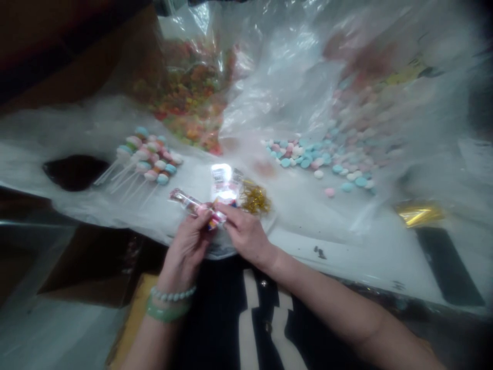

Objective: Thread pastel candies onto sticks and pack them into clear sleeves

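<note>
My left hand [192, 236] is closed on a narrow shiny wrapper [187, 200] that points up and to the left. The fingers of my right hand [244, 228] pinch the same wrapper at its right end, close to the left fingertips. Just beyond the fingers lie shiny printed packets [223, 180]. A small heap of gold twist ties [254, 198] is right of them. To the left, several candy skewers [152, 159] with white sticks lie in a pile. What is inside the wrapper is blurred.
Orange and green candies [196, 103] fill a plastic bag behind. Pastel candy discs [308, 154] spread at the right. A dark flat object [449, 264] and a gold packet [419, 213] lie far right. An open cardboard box [92, 267] stands below the table's left edge.
</note>
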A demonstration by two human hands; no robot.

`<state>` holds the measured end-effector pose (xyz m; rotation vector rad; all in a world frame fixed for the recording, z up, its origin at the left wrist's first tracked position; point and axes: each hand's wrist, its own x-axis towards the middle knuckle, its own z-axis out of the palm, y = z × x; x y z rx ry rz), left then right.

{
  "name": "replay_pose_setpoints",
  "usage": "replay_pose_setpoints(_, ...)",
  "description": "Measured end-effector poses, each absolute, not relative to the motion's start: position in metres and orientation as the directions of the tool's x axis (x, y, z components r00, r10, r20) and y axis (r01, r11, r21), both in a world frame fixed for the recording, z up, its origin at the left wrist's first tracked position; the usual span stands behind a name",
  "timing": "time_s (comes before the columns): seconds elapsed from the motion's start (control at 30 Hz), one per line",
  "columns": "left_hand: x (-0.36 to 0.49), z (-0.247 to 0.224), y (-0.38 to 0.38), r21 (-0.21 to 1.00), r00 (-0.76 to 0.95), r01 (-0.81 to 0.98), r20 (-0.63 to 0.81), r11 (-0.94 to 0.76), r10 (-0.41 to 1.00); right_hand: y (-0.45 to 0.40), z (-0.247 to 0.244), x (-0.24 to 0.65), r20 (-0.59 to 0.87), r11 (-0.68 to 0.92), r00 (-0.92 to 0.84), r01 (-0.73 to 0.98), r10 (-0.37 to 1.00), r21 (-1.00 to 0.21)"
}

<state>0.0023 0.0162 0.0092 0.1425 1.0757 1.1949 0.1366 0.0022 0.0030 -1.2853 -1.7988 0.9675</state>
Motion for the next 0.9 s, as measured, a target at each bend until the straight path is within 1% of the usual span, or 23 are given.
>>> replay_pose_setpoints(0.1,0.009,0.012,0.018,0.446,0.046,-0.755,-0.696,0.481,0.717,0.001,0.000,0.135,0.190,0.319,-0.298,0.478,0.935,-0.818)
replay_pose_setpoints(0.13,0.010,0.013,0.018,0.408,0.067,-0.773,-0.710,0.487,0.701,0.002,-0.001,0.134,0.205,0.336,-0.301,0.495,0.931,-0.801)
replay_pose_setpoints(0.2,0.011,0.014,0.018,0.370,0.089,-0.791,-0.717,0.487,0.691,0.002,-0.005,0.134,0.237,0.364,-0.301,0.502,0.924,-0.785)
replay_pose_setpoints(0.3,0.008,0.012,0.017,0.375,0.094,-0.795,-0.701,0.477,0.707,0.004,-0.010,0.136,0.276,0.383,-0.288,0.436,0.917,-0.814)
replay_pose_setpoints(0.37,0.006,0.010,0.015,0.396,0.106,-0.787,-0.667,0.472,0.737,0.005,-0.012,0.137,0.280,0.359,-0.250,0.368,0.927,-0.858)
replay_pose_setpoints(0.47,0.004,0.008,0.014,0.419,0.177,-0.758,-0.607,0.500,0.775,0.009,-0.012,0.138,0.264,0.312,-0.198,0.276,0.944,-0.909)
replay_pose_setpoints(0.53,0.003,0.008,0.014,0.442,0.192,-0.740,-0.584,0.507,0.789,0.010,-0.010,0.138,0.258,0.304,-0.196,0.260,0.946,-0.917)
replay_pose_setpoints(0.6,0.001,0.009,0.015,0.471,0.146,-0.736,-0.590,0.485,0.794,0.008,-0.008,0.136,0.260,0.320,-0.226,0.293,0.939,-0.901)
replay_pose_setpoints(0.67,0.000,0.010,0.016,0.475,0.085,-0.749,-0.623,0.462,0.778,0.004,-0.004,0.133,0.285,0.374,-0.263,0.410,0.922,-0.832)
replay_pose_setpoints(0.7,0.000,0.011,0.017,0.465,0.063,-0.760,-0.642,0.454,0.764,0.001,-0.001,0.131,0.317,0.420,-0.281,0.496,0.906,-0.760)
replay_pose_setpoints(0.77,0.003,0.012,0.019,0.436,0.039,-0.788,-0.670,0.435,0.741,-0.003,0.006,0.125,0.402,0.511,-0.326,0.661,0.855,-0.550)
replay_pose_setpoints(0.8,0.005,0.013,0.019,0.421,0.035,-0.803,-0.673,0.421,0.739,-0.003,0.010,0.123,0.430,0.536,-0.351,0.713,0.832,-0.453)
replay_pose_setpoints(0.83,0.008,0.014,0.019,0.404,0.036,-0.819,-0.672,0.407,0.740,-0.002,0.013,0.120,0.432,0.544,-0.372,0.737,0.822,-0.401)
replay_pose_setpoints(0.87,0.010,0.015,0.019,0.385,0.046,-0.832,-0.670,0.399,0.741,0.000,0.015,0.118,0.403,0.533,-0.375,0.735,0.835,-0.420)
replay_pose_setpoints(0.9,0.011,0.016,0.018,0.368,0.064,-0.838,-0.665,0.402,0.744,0.003,0.017,0.116,0.338,0.483,-0.348,0.694,0.874,-0.534)
